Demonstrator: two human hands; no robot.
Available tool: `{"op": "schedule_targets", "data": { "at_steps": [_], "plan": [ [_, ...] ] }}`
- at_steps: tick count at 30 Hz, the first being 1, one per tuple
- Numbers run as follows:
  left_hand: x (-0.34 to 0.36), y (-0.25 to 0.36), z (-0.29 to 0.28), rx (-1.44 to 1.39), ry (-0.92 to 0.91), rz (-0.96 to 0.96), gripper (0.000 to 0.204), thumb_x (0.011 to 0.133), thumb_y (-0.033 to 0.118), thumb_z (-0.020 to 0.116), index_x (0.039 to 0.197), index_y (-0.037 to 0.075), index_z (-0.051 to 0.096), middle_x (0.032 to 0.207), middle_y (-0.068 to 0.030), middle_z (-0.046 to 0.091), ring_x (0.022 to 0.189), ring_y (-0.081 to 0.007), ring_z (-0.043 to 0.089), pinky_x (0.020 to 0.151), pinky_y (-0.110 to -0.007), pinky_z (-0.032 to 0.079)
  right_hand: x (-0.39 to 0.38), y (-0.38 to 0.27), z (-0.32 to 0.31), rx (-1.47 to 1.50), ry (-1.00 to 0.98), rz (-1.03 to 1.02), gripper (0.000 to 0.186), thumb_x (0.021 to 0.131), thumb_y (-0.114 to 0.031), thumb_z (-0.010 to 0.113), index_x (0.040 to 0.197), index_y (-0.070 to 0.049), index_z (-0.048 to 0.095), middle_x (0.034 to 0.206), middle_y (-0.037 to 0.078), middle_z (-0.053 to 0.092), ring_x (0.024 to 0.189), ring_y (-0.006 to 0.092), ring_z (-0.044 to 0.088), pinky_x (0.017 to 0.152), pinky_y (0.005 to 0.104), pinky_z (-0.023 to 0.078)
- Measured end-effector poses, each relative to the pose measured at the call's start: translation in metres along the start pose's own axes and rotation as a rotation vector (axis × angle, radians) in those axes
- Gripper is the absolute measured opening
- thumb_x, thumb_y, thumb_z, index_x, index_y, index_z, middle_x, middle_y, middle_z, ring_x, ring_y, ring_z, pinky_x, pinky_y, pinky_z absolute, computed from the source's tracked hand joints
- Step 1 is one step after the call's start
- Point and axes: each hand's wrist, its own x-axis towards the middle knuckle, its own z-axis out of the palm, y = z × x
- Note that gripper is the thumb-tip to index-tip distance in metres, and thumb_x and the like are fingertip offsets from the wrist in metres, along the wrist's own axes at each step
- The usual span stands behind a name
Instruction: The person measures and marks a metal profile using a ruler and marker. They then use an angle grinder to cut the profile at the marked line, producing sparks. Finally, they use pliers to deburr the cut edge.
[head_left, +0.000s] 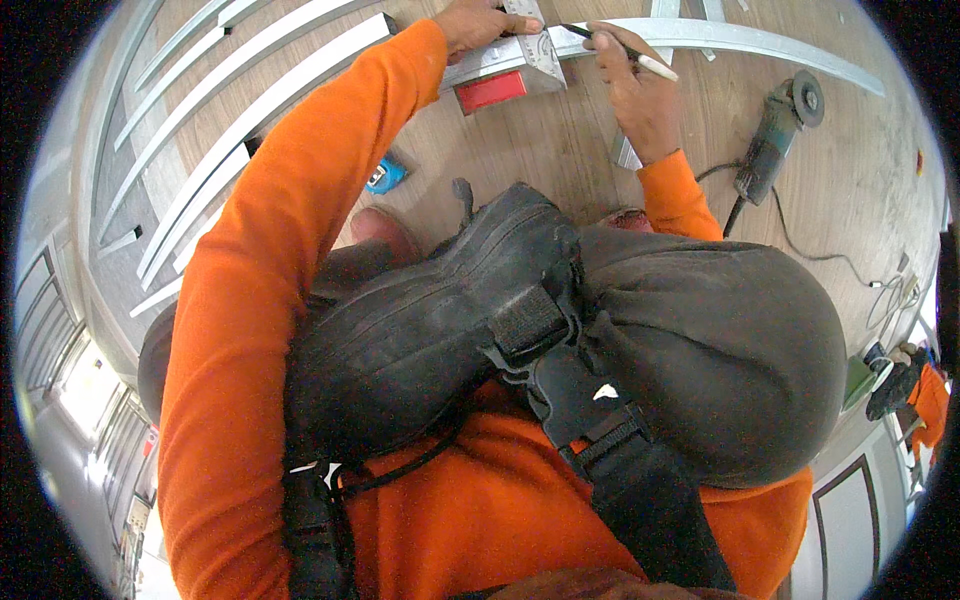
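My left hand (480,25) is closed over a silver square (540,62) with ruler markings, pressing it against a long metal channel (820,55) that lies across the floor. A red rectangular piece (490,92) shows just below the channel, beside the square; what it belongs to is unclear. In my right hand (640,100) is a black and white marker (650,66). Its dark tip points left at the channel, close to the square's edge; whether it touches the metal cannot be made out.
An angle grinder (770,150) lies on the wood-look floor to the right, its cord (820,257) trailing right. Several metal channels (250,125) lie at the left. A blue tape measure (386,177) rests near my shoe (383,232). Dark and orange cloth (928,405) sits far right.
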Motion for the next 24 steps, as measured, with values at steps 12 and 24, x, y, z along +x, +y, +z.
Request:
{"op": "schedule_targets", "data": {
  "at_steps": [12,24],
  "plan": [
    [0.001,-0.002,-0.003,-0.004,0.001,-0.005,0.037,0.087,0.016,0.078,0.118,-0.003,0.07,0.108,-0.0098,0.074,0.094,-0.0188,0.066,0.085,-0.029,0.052,-0.005,0.005,0.002,-0.171,-0.062,-0.134,0.025,0.097,-0.025,0.07,0.112,-0.006,0.076,0.094,0.005,0.075,0.079,0.0108,0.065,0.072,0.0252,0.051],
    [-0.016,0.011,-0.021,0.266,0.002,-0.141,0.046,0.09,0.031,0.076,0.12,-0.004,0.07,0.114,-0.0131,0.071,0.103,-0.0239,0.064,0.092,-0.035,0.049,-0.031,0.014,-0.023,0.023,0.004,0.111,0.025,0.101,-0.02,0.064,0.108,0.002,0.073,0.086,0.008,0.073,0.075,0.0106,0.066,0.067,0.0245,0.052]
  ]
}}
